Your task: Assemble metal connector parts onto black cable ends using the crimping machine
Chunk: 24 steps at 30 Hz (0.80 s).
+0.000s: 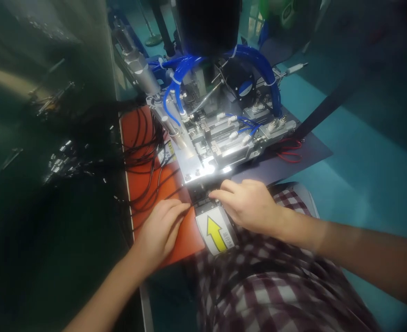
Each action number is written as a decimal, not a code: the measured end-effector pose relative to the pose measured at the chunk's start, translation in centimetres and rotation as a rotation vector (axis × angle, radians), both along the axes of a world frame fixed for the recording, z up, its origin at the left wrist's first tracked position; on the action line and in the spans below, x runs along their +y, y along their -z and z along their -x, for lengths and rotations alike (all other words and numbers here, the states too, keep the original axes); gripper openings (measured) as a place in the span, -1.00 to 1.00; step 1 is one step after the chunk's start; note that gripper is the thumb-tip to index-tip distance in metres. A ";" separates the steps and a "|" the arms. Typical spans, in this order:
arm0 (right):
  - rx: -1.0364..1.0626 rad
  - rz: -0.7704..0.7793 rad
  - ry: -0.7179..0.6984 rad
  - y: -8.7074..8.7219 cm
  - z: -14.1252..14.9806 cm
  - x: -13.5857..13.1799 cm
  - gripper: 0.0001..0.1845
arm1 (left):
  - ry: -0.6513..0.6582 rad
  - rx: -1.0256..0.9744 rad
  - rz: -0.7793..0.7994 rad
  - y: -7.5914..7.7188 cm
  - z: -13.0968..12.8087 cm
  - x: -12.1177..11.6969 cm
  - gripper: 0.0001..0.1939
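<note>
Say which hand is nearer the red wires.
Right. In the picture, the right hand is below and left of the red wires; the left hand is farther left, on the other side of the arrow label.

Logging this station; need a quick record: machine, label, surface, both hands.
Machine: metal, blue tubes arching over it
Arrow label: white, yellow arrow pointing toward machine
Orange surface: left of label, black cables across it
Left hand: fingertips by machine's near end; grip unclear
Right hand: fingers bunched just above label; any held item indistinct
</note>
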State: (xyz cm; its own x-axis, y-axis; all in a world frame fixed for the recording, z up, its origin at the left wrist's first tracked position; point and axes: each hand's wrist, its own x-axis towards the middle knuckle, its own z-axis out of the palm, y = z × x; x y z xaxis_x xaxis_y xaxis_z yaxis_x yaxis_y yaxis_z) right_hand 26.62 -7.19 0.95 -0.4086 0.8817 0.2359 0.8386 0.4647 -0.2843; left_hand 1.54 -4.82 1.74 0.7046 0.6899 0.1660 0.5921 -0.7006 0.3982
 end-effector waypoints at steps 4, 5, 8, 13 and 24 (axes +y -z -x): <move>-0.071 -0.030 -0.027 -0.1 0.0 0.1 -0.67 | 0.107 0.060 -0.162 0.0 1.0 0.9 -0.66; -0.066 -0.047 -0.024 0.1 0.0 0.1 -0.67 | 0.139 0.065 -0.237 0.1 1.0 1.1 -0.67; -0.039 -0.086 -0.018 0.5 -0.2 0.0 -0.67 | 0.095 0.031 -0.352 0.6 0.7 1.0 -0.69; 0.163 0.017 -0.029 1.0 -0.4 0.2 -0.68 | -0.099 -0.048 -0.165 1.1 0.9 -0.3 -0.63; 0.979 0.767 0.309 2.5 0.8 0.5 -0.63 | -0.089 -0.075 -0.082 1.2 2.1 0.5 -0.65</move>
